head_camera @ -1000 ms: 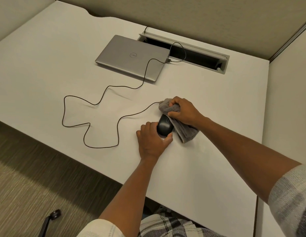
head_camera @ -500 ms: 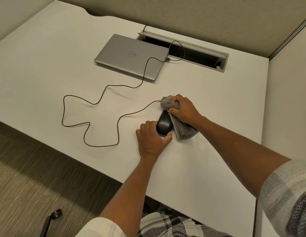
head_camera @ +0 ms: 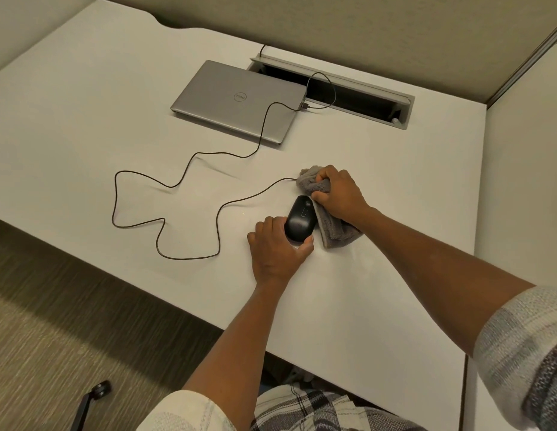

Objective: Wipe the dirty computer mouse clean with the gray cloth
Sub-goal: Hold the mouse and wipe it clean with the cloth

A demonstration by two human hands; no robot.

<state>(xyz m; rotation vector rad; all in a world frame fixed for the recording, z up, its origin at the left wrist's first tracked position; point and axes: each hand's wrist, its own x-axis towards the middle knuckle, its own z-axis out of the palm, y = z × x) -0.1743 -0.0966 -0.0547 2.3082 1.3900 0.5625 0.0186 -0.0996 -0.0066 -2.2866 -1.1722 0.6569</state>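
Observation:
A black wired computer mouse (head_camera: 299,217) lies on the white desk (head_camera: 379,275). My left hand (head_camera: 275,250) grips its near end, fingers on the left side and thumb on the right. My right hand (head_camera: 339,194) holds a bunched gray cloth (head_camera: 336,228) just to the right of the mouse, with the cloth touching the mouse's right side. Part of the cloth pokes out beyond my fingers at the far end, and part trails under my wrist.
The mouse's black cable (head_camera: 165,219) loops across the desk to a closed silver laptop (head_camera: 239,101) at the back. Behind the laptop is an open cable trough (head_camera: 348,91). Partition walls stand at the back and right. The desk's front edge runs diagonally, with carpet below.
My right hand has slid the cloth off the top of the mouse toward its far right side, baring more of the mouse. My left hand has kept its hold.

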